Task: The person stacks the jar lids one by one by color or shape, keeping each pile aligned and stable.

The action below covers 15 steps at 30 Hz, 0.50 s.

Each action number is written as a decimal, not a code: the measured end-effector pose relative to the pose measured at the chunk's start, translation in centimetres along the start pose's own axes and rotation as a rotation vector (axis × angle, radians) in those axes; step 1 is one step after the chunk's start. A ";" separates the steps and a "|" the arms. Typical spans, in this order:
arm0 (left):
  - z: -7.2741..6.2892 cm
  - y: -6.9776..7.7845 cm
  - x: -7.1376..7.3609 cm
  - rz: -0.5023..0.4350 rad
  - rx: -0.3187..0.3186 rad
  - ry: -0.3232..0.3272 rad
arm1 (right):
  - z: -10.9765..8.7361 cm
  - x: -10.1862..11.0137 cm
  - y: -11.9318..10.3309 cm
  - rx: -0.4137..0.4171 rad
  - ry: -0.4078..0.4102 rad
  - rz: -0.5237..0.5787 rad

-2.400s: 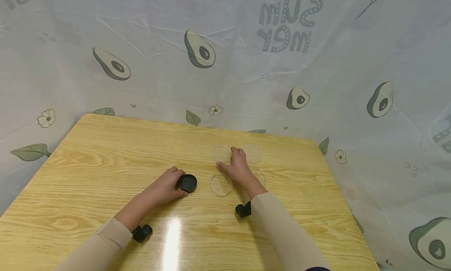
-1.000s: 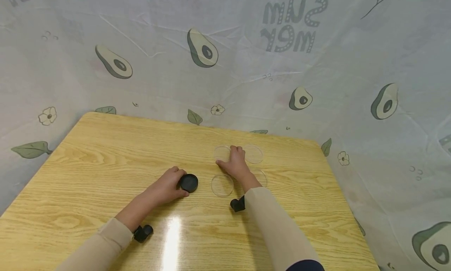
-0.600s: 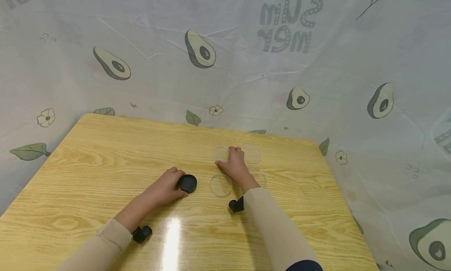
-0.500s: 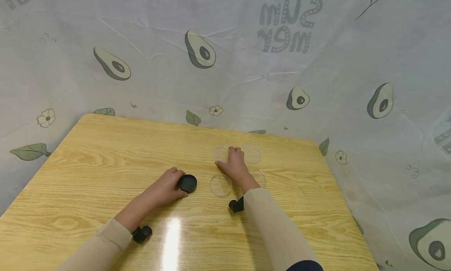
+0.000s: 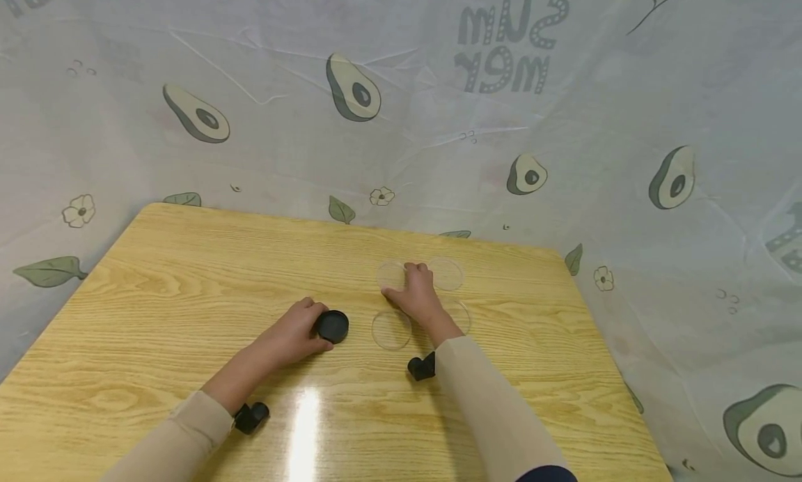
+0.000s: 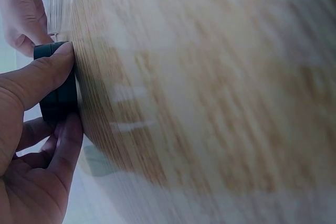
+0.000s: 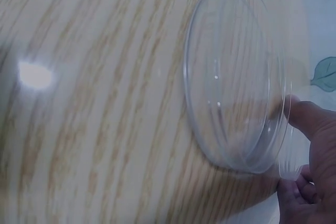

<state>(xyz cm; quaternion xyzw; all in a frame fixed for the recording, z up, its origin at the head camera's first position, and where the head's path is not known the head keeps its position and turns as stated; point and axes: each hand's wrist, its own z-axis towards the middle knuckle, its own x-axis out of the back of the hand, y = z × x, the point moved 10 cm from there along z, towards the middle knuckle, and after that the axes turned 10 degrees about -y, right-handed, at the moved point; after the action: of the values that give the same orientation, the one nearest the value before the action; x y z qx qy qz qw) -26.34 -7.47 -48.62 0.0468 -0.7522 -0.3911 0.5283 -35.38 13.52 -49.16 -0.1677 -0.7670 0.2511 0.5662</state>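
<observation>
My left hand [image 5: 293,334] grips a round, shallow black lid-like disc [image 5: 333,327] low over the wooden table. In the left wrist view the black disc [image 6: 59,95] sits between the thumb and curled fingers, right at the tabletop. Farther right, my right hand [image 5: 418,295] holds a clear round petri dish [image 5: 390,276] at the back left of a group of such dishes. The right wrist view has thumb and fingertips at that dish's side [image 7: 288,163], partly hidden behind a nearer clear petri dish [image 7: 231,77].
Clear dishes lie around the right hand: a front-left dish [image 5: 391,330], a back-right dish [image 5: 447,274] and a front-right dish [image 5: 460,316], partly covered by the wrist. The wooden table [image 5: 188,280] meets an avocado-patterned cloth [image 5: 282,154] behind.
The right forearm has shifted a little to the left since the oldest frame, its hand staying at the same dish. My left hand keeps its hold on the black disc.
</observation>
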 end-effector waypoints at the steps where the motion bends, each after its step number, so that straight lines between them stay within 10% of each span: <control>1: 0.0 0.0 0.0 0.000 -0.002 0.000 | 0.0 0.0 0.0 -0.003 -0.003 -0.001; 15: 0.2 -0.1 -0.1 -0.009 0.005 -0.008 | -0.6 0.2 0.4 0.028 -0.014 0.053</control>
<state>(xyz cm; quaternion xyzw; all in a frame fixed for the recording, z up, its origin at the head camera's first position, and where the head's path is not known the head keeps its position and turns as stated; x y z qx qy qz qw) -26.45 -7.36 -48.76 0.0498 -0.7550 -0.3917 0.5235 -34.84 14.10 -49.07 -0.1781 -0.7626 0.2778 0.5563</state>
